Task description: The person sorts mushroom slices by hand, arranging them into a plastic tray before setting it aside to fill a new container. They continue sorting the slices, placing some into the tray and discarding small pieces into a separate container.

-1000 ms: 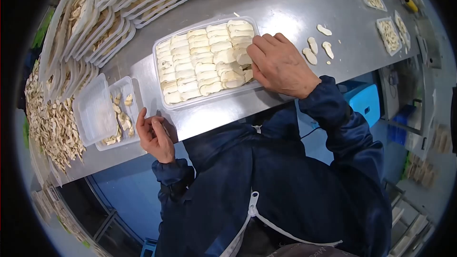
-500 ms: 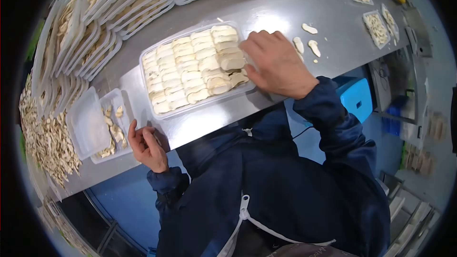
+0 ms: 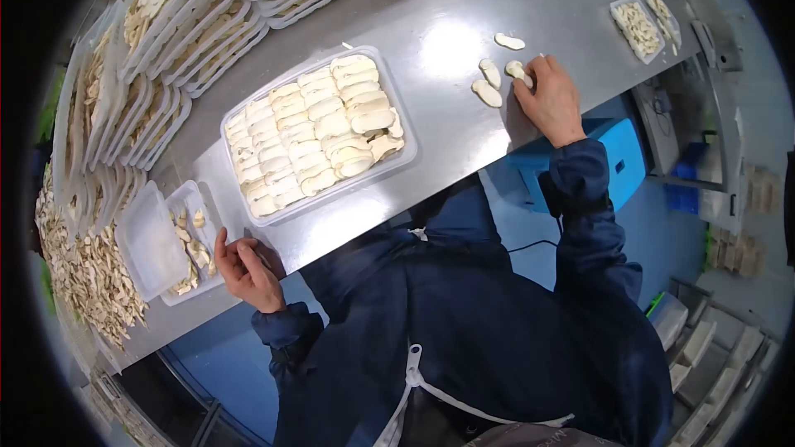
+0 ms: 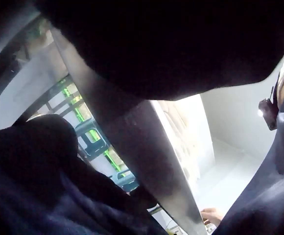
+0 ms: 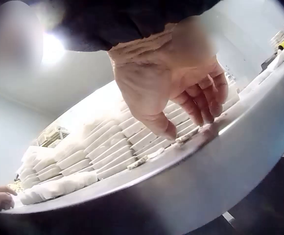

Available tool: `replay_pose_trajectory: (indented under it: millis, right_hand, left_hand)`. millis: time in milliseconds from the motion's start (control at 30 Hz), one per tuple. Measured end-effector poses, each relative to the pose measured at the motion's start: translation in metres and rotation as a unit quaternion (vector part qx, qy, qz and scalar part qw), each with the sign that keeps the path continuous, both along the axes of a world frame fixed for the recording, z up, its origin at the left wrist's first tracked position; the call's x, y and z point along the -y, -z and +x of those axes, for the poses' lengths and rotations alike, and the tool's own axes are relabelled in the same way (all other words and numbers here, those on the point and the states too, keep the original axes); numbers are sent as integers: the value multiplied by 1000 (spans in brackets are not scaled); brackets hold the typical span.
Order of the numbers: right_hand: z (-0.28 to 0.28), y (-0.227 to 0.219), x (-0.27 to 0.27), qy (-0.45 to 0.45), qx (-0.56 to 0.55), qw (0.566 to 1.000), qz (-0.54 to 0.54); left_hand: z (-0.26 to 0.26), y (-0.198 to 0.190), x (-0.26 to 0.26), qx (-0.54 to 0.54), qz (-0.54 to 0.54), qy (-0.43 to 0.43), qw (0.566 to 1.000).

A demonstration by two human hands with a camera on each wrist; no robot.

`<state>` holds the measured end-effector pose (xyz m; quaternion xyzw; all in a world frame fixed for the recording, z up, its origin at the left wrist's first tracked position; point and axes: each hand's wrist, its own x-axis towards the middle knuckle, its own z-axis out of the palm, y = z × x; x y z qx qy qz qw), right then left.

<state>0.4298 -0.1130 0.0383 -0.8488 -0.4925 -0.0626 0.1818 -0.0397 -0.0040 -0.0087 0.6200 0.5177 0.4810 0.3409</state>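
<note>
My right hand is over the table at the right, its thumb and fingertips on either side of a pale mushroom slice. The right wrist view shows a gap between thumb and fingers, with that slice low on the metal. Several more slices lie just left of the hand. A clear plastic tray of neatly rowed slices stands mid-table, a dark gap near its right end. My left hand rests at the table's front edge, fingers loosely bent and holding nothing. A dark sleeve fills most of the left wrist view.
Stacked trays of slices line the back left, beside a loose heap of slices. Near the left hand is a small tray of pieces, partly under an empty one. Small filled trays stand far right.
My right hand has left the large tray's right end and moved right to the loose slices. The view has shifted; my left hand stays by the table edge.
</note>
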Motion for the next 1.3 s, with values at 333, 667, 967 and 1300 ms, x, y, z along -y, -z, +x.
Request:
replay_pose_trajectory:
  millis: [333, 667, 967, 1300]
  right_hand:
    - [-44, -28, -21, -203, 9, 974, 101]
    - [-130, -25, -62, -389, -4, 920, 57]
    - [-130, -23, -67, -395, 27, 917, 46]
    - [-86, -36, -49, -248, -4, 957, 151]
  left_hand:
    - [4, -1, 3, 15, -9, -12, 1000]
    - [4, -3, 3, 13, 0, -10, 1000]
    - [5, -3, 3, 12, -7, -17, 1000]
    - [7, -2, 2, 33, -21, 1, 999]
